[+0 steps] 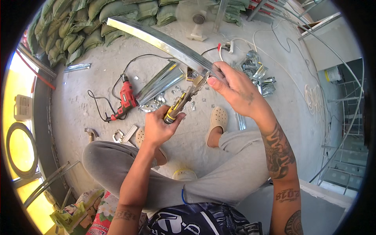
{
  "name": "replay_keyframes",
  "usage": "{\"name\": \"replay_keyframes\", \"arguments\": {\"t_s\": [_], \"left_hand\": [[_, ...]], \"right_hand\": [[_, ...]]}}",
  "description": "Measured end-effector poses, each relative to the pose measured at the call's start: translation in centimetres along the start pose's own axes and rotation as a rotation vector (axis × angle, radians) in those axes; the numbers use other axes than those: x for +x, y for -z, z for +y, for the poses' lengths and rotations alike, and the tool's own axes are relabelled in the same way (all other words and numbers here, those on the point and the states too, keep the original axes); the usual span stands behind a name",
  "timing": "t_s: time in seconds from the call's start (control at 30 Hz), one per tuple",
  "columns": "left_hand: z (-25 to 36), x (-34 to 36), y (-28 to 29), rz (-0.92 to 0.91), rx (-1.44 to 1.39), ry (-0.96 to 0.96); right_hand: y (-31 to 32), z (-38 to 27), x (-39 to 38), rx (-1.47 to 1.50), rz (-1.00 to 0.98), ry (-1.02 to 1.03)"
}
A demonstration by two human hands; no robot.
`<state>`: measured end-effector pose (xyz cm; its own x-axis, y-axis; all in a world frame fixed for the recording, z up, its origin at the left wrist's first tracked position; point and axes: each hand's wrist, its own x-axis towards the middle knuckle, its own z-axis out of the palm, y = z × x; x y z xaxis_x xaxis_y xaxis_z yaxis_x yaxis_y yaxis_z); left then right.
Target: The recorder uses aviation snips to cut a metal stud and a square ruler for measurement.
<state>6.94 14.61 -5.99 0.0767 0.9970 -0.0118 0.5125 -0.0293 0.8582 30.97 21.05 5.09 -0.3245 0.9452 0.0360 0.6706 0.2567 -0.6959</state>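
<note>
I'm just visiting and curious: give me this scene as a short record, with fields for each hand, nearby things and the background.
Left hand: grips metal snips by their yellow-and-black handles
Right hand: holds a long shiny metal strip, near the snips' tips
Nearby tool: red corded drill, lying on the floor
Loose metal: long channels beside the drill; jumbled pieces farther right
Footwear: beige perforated clogs
Background: stacked green sacks

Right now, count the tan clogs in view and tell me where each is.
2: the right clog shows below and left of the right hand in the picture; the left clog is partly hidden behind the left hand and wrist.
</note>
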Motion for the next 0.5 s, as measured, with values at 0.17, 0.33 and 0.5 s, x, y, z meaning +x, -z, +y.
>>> {"name": "replay_keyframes", "arguments": {"t_s": [0.17,0.33,0.5], "left_hand": [[-1.4,0.2,-0.3,0.089,0.025,-0.119],[-1.7,1.2,-1.0,0.069,0.094,-0.163],[-4.3,0.7,0.1,0.036,0.185,-0.057]], "right_hand": [[-0.2,-0.6,0.1,0.083,-0.062,-0.063],[1.8,0.2,0.1,0.025,-0.048,-0.083],[9.2,6.7,-2.0,0.014,0.079,-0.231]]}}
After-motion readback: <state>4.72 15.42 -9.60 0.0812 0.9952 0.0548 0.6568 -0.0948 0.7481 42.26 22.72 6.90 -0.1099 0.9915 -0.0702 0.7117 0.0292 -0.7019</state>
